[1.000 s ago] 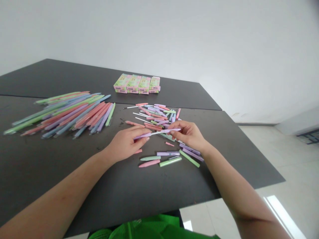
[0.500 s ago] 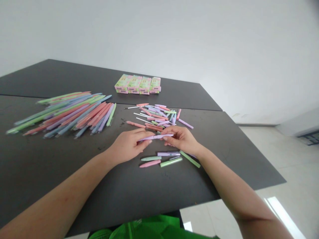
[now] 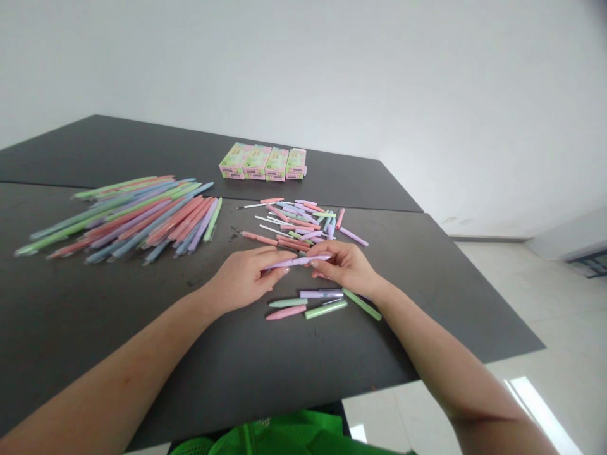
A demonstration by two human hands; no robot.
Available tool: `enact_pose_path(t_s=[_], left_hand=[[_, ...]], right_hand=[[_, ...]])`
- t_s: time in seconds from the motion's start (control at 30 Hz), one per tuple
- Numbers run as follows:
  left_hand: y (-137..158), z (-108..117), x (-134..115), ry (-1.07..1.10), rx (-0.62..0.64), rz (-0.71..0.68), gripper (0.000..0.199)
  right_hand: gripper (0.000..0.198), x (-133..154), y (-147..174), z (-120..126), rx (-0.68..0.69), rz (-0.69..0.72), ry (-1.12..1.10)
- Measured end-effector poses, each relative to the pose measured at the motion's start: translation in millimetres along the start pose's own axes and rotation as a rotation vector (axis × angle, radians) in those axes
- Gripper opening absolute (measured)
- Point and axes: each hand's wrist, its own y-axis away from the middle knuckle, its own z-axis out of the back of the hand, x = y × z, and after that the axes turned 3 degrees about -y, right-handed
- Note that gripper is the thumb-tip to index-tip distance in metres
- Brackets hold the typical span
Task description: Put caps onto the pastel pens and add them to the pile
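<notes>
A slim purple pen [image 3: 298, 261] lies level between my two hands, above the dark table. My left hand [image 3: 249, 276] is closed on its left end, thumb below and fingers above. The right end is pinched by my right hand [image 3: 345, 268]. Just below my hands lie loose pen parts: a purple cap [image 3: 321, 294], a green cap [image 3: 326, 309], a slanted green tube [image 3: 361, 304], a pale green barrel [image 3: 288, 303] and a pink barrel [image 3: 286, 312]. Beyond my fingers spreads a pile of coloured pen parts [image 3: 303, 218] with thin white refills [image 3: 271, 230].
To the left, a large heap of pens [image 3: 142, 215] in pink, green, blue and purple lies on the table [image 3: 227, 379]. Several small pink-and-green boxes [image 3: 262, 162] stand in a row farther back, beyond the table seam. A white wall [image 3: 303, 69] rises behind.
My hands keep the same grip on the purple pen, with hardly any movement. The view has shifted very slightly; the surrounding parts lie as before.
</notes>
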Motion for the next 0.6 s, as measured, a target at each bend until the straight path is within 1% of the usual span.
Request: enact_pose_path(t_s=[0.17, 0.4, 0.6], left_hand=[[0.1, 1.7, -1.3, 0.010, 0.018, -0.003, 0.032], [-0.5, 2.8, -1.8, -0.013, 0.031, -0.012, 0.033], [-0.7, 3.7, -3.6, -0.045, 0.018, -0.025, 0.031]], right_hand=[[0.026, -0.4, 0.5, 0.0, -0.005, 0.001, -0.005], [0.030, -0.4, 0.1, -1.8, 0.015, 0.024, 0.012], [0.031, 0.8, -0.6, -5.7, 0.009, 0.021, 0.012]])
